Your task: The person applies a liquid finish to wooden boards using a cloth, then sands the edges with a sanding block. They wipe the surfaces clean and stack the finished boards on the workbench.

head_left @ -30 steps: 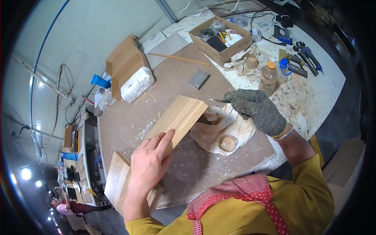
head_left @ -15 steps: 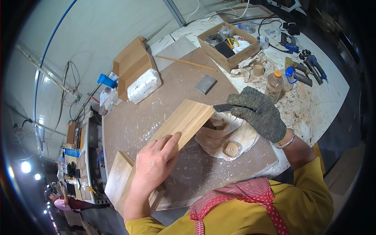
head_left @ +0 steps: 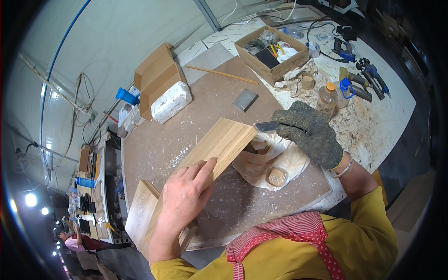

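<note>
My bare left hand (head_left: 185,190) grips a pale wooden board (head_left: 217,142), fingers across its top face; the thumb is hidden. The board slants up to the right, its far end raised over the table. My right hand (head_left: 310,133), in a dark grey knitted glove, is closed on a small dark grey flat block (head_left: 266,126) right beside the board's far right corner. Whether block and board touch, I cannot tell. More wooden boards (head_left: 141,205) lie stacked under my left forearm. Below the held board's end is a stained white cloth (head_left: 296,161) with a small round container (head_left: 276,177) on it.
Farther back on the brown table top (head_left: 154,149) are a grey flat block (head_left: 245,100), a thin wooden stick (head_left: 221,74), a white wrapped bundle (head_left: 171,102) and an open cardboard box (head_left: 156,79). To the right stand bottles (head_left: 327,99), a filled box (head_left: 275,67) and nail guns (head_left: 357,84).
My right hand has tilted the dark grey block slightly, so more of its flat face shows. The left hand and the board have hardly moved.
</note>
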A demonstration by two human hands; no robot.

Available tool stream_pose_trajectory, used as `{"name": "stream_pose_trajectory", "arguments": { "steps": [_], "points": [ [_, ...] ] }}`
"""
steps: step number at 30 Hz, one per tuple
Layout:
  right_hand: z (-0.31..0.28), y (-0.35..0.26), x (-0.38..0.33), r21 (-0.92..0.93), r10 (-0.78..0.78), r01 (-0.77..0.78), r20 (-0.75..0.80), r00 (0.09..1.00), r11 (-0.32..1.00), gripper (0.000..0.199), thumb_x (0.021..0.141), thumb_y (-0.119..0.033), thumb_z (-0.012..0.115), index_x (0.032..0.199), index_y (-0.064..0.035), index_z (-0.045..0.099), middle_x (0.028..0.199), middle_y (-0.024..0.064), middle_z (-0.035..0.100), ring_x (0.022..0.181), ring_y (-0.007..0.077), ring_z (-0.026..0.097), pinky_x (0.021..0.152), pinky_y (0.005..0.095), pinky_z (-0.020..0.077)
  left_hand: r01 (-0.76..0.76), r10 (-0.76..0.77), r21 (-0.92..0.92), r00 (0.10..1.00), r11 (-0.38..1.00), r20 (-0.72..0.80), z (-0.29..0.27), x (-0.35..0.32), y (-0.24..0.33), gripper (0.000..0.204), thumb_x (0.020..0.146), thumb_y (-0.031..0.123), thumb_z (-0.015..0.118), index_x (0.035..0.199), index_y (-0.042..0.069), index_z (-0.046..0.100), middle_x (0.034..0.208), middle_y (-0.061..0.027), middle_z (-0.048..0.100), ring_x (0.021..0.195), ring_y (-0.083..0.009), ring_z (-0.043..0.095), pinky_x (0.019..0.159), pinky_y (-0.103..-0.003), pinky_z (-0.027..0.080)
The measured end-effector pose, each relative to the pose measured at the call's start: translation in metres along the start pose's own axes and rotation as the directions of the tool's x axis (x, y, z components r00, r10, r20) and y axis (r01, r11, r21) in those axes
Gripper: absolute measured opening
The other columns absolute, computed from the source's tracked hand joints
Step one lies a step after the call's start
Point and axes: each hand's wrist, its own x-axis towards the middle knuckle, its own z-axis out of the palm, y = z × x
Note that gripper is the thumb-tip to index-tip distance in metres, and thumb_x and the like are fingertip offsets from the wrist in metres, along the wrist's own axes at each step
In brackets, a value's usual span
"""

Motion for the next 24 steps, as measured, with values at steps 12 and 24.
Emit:
{"name": "stream_pose_trajectory", "arguments": {
  "steps": [12, 24],
  "points": [
    [0.002, 0.002, -0.003, 0.012, -0.058, 0.059, -0.045, 0.997, 0.998, 0.031, 0.085, -0.011, 0.065, 0.115, -0.0082, 0.068, 0.116, 0.0076, 0.066, 0.099, 0.0275, 0.058, 0.088, 0.0366, 0.0476, 0.025, -0.024, -0.015, 0.999, 1.0, 0.021, 0.001, -0.002, 0.002, 0.054, 0.072, 0.007, 0.072, 0.124, 0.012, 0.058, 0.106, -0.0067, 0.065, 0.084, -0.0248, 0.062, 0.074, -0.035, 0.052],
    [-0.01, 0.004, -0.042, 0.03, 0.133, -0.134, 0.033, 0.991, 0.991, 0.028, 0.087, -0.011, 0.064, 0.114, -0.0061, 0.067, 0.114, 0.0109, 0.066, 0.105, 0.029, 0.06, 0.09, 0.0373, 0.0477, -0.003, 0.003, 0.057, 1.0, 0.998, 0.006, 0.03, -0.017, 0.021, 0.054, 0.076, 0.014, 0.072, 0.127, 0.014, 0.056, 0.109, -0.0053, 0.063, 0.083, -0.0201, 0.062, 0.069, -0.033, 0.052]
  ]
}}
